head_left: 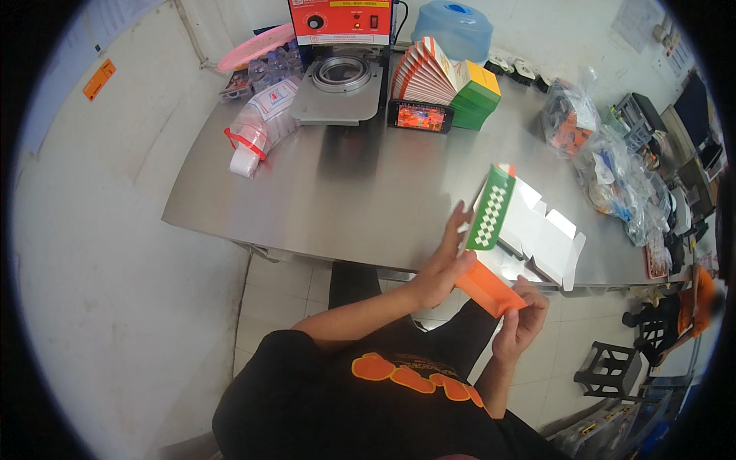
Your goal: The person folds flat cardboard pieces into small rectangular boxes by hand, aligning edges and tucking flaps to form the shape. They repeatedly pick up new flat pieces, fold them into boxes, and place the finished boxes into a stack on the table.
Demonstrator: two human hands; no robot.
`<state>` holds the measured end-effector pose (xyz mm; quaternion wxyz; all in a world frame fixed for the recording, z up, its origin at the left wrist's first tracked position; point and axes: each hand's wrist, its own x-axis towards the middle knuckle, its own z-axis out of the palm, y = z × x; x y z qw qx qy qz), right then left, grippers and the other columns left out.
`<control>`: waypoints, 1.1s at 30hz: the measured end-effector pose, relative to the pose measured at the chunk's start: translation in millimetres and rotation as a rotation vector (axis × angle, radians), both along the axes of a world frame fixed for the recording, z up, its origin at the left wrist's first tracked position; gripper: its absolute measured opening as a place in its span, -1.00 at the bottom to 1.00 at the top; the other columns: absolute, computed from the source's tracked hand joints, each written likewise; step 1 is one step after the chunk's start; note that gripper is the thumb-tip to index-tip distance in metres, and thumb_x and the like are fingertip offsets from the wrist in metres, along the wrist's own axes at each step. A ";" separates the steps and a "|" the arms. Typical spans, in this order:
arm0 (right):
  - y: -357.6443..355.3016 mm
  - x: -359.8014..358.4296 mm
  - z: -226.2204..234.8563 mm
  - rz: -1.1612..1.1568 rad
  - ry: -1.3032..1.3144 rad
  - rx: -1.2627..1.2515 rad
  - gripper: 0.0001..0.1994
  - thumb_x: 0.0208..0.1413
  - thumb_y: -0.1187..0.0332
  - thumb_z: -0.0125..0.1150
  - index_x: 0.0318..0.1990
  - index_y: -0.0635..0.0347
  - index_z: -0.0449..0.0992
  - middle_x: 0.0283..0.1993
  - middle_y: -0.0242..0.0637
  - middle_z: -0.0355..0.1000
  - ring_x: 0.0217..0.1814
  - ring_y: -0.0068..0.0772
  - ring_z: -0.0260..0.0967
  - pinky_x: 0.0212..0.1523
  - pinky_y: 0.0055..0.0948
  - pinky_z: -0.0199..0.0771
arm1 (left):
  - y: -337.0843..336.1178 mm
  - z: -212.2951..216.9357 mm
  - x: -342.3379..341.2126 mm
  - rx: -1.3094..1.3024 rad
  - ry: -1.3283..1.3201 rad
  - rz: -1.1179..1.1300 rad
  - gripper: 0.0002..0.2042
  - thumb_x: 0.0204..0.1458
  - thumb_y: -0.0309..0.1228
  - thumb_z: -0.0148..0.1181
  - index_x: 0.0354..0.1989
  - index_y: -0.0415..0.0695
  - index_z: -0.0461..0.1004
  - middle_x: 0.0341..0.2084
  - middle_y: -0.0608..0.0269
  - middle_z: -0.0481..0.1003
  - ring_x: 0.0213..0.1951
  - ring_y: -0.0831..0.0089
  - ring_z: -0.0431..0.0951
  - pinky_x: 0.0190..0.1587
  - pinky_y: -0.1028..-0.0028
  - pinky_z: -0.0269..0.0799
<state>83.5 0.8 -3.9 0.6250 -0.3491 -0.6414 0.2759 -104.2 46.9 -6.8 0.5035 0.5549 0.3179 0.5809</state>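
I hold a flat, partly unfolded cardboard box [521,230] over the near edge of the steel table [345,192]. It has a green checkered panel, white inner flaps and an orange end. My left hand [445,264] presses flat against the green and orange side, fingers stretched out. My right hand [525,318] grips the orange lower end from beneath.
A fanned stack of flat boxes [445,77] and a phone [419,116] lie at the table's back. A red cup-sealing machine [341,54] stands behind them. A sleeve of plastic cups [257,130] lies left. Bags [613,169] crowd the right side. A person [686,307] sits by black stools [609,372].
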 end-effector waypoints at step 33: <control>12.1 -39.0 21.1 -0.347 -0.277 0.179 -0.70 0.12 0.66 0.16 0.03 0.38 0.57 0.00 0.04 0.50 0.00 -0.08 0.50 0.00 -0.30 0.51 | -19.2 42.6 13.0 0.375 0.264 0.171 -0.86 0.16 -0.48 0.24 -0.16 -0.27 0.54 -0.18 0.02 0.60 -0.16 0.15 0.63 -0.08 0.34 0.50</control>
